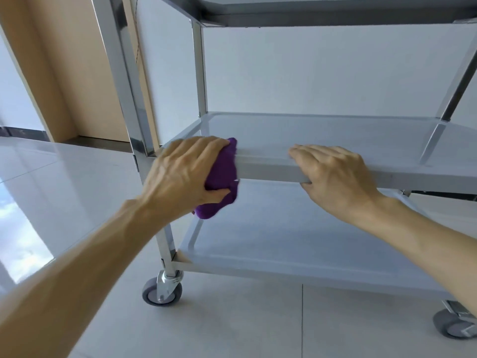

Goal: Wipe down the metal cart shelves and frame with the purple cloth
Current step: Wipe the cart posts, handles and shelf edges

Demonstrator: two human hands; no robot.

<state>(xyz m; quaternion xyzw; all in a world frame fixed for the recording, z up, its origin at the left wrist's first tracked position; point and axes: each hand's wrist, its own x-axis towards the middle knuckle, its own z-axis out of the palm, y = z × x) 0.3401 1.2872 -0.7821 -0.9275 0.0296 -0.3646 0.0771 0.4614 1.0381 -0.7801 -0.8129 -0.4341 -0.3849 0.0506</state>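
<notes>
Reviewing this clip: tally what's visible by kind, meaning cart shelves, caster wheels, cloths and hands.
Shelves: 3, namely top shelf, middle shelf, bottom shelf
Caster wheels: 2, namely left caster, right caster
Cloths: 1, the purple cloth
Hands: 2, namely left hand, right hand
Total: 8

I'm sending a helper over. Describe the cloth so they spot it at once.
Find the metal cart and its middle shelf. At that shelf's front edge, near the left post, the left hand grips a bunched cloth. It is the only purple thing among grey metal.
</notes>
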